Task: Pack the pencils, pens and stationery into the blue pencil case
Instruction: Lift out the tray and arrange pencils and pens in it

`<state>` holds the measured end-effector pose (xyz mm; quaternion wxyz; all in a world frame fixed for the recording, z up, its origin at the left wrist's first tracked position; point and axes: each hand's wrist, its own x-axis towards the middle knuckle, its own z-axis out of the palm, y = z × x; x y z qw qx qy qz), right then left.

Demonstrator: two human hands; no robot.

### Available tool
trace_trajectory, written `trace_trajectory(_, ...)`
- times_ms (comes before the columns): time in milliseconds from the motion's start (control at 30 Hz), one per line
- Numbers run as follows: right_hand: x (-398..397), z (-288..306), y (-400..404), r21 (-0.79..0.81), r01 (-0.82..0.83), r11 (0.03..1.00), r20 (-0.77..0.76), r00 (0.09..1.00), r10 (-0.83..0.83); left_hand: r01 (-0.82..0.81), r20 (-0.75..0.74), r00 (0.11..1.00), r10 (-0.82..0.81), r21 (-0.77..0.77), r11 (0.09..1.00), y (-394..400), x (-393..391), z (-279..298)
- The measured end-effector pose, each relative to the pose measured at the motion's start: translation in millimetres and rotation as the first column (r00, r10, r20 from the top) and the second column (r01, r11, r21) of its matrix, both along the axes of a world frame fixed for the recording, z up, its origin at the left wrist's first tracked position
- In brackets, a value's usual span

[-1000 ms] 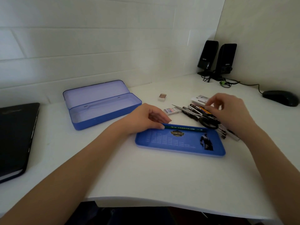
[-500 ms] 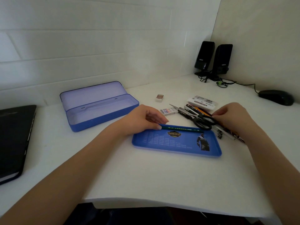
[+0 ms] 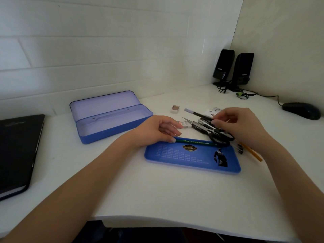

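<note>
Two hands over a white bench (image 3: 175, 193); the near edge curves, with bare room in front and between the parts of the case. One blue pencil case (image 3: 112, 118) lies open far left, lid back, nothing seen inside. One blue tray (image 3: 189, 158) with a printed emblem and a figure sits near centre; its small print is unreadable. One green pencil (image 3: 194, 142) lies along the tray's far edge, its left end pinched by the left hand (image 3: 154, 130). The right hand (image 3: 240, 125) grips one black pen (image 3: 198, 113) above the stationery heap: one pair of scissors (image 3: 213, 132), one orange pencil (image 3: 252, 152). One eraser (image 3: 175, 109) lies apart. Far right: two speakers (image 3: 233, 69), one mouse (image 3: 300, 111).
</note>
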<state>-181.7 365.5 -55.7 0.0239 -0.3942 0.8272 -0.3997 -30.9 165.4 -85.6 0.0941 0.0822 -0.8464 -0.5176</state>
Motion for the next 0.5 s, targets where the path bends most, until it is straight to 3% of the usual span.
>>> trace_trajectory(233, 19, 4, -2, 0.167, -0.312, 0.935, 0.047, 0.95, 0.308, 0.019, -0.001, 1.0, -0.019, 0.061, 0.998, -6, 2, 0)
trace_trajectory(400, 23, -2, -5, 0.106, -0.344, 0.933, 0.029, 0.939, 0.343, 0.055, 0.019, 0.998, -0.058, 0.119, 0.991, -11, 3, 1)
trace_trajectory(500, 31, -3, -9, 0.14, -0.375, 0.916, -0.007, 0.925, 0.38, 0.015, 0.009, 1.0, -0.018, 0.233, 0.972, -11, 0, 0)
